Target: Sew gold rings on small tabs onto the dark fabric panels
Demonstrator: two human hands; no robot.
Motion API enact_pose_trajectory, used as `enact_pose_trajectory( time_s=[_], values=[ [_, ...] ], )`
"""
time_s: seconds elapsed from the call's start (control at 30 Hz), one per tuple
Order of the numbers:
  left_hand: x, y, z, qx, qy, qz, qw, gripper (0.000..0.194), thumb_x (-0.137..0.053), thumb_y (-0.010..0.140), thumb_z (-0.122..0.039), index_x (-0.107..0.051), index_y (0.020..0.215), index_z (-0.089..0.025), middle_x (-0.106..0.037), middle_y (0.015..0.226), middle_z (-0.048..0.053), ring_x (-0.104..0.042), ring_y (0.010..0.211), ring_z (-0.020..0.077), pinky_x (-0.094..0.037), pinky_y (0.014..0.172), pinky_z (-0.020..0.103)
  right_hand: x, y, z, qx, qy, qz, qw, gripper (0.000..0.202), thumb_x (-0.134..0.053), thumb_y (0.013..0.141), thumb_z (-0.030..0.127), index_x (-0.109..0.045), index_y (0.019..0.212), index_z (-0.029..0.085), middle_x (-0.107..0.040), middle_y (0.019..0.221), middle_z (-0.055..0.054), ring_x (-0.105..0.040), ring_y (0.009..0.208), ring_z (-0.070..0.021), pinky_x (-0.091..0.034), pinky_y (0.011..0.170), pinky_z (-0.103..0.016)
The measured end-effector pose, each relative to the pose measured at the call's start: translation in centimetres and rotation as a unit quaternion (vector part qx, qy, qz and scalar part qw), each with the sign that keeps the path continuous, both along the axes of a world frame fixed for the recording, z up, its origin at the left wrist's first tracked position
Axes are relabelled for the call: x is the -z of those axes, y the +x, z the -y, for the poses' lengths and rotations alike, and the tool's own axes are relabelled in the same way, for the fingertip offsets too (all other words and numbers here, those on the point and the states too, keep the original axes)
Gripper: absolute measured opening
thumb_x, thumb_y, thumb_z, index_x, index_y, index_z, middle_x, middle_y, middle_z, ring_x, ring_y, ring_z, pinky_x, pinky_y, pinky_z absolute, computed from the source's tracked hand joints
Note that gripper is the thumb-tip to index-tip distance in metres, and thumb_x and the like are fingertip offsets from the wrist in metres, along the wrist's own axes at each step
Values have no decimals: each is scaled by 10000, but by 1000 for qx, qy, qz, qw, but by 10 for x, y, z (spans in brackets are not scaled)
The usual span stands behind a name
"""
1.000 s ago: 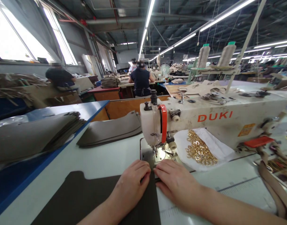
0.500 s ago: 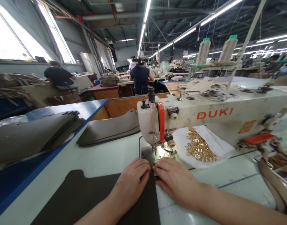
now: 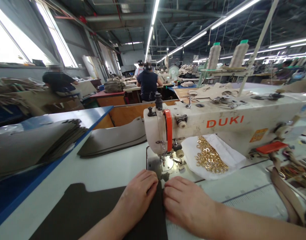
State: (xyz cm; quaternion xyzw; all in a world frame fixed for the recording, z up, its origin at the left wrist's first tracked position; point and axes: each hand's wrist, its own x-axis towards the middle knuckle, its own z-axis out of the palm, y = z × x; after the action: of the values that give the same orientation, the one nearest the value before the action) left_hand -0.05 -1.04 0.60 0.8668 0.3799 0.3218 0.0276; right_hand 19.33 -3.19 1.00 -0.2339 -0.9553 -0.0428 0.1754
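A dark grey-brown sheet-material panel (image 3: pixel 103 208) lies flat on the pale sewing table, its narrow front end just before the sewing machine's needle area (image 3: pixel 165 163). My left hand (image 3: pixel 141 188) rests on the panel, fingers bent and pinched together near its right edge. Beside that same edge is my right hand (image 3: pixel 184 200), fingers curled inward; its fingertips are hidden, so what they grip cannot be made out. A small gap separates the hands. The white sewing machine (image 3: pixel 225 120), with an orange guard, stands just beyond them, its lamp lighting the needle plate.
Gold-coloured metal rings (image 3: pixel 210 156) lie heaped on a white cloth (image 3: pixel 233 156) under the machine arm. Cut panels (image 3: pixel 115 138) are stacked behind left, and another stack (image 3: pixel 23 146) sits on a blue-edged table. Straps (image 3: pixel 285 196) hang at right. Co-workers (image 3: pixel 148 81) sit farther off.
My right hand has drawn slightly back toward me from the needle area, its fingers more curled. The left hand keeps its hold on the panel. The whole view has shifted a little.
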Motion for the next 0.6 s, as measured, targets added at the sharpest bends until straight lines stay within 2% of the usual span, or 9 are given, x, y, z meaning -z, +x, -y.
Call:
enact_pose_trajectory(
  time_s=[0.1, 0.3, 0.6],
  values=[
    [0, -1, 0, 6, -7, -2, 1000, 179, -449, 874, -100, -575, 785, -192, -645, 768, 21, -599, 731, 165, -518, 698, 292, 10, -8, -3, 21, -10, -45, 999, 128, -521, 898, 234, -592, 935, 134, -626, 983, -67, -516, 981, -204, -387, 953, -334],
    [2, -3, -1, 17, 10, 4, 1000, 194, -429, 887, -99, -563, 783, -194, -643, 757, 20, -602, 716, 158, -519, 681, 274, 23, -9, -5, 1, -30, -41, 999, 131, -474, 921, 179, -599, 935, 141, -637, 1031, -66, -535, 1000, -186, -409, 933, -314],
    [1, -1, -3, 21, 27, -4, 999, 207, -410, 910, -127, -569, 794, -193, -645, 752, 24, -600, 704, 154, -526, 683, 274, 23, -9, -7, -3, -44, -62, 997, 161, -455, 926, 169, -611, 954, 137, -651, 1024, -78, -550, 1017, -189, -414, 942, -324]
  ],
)
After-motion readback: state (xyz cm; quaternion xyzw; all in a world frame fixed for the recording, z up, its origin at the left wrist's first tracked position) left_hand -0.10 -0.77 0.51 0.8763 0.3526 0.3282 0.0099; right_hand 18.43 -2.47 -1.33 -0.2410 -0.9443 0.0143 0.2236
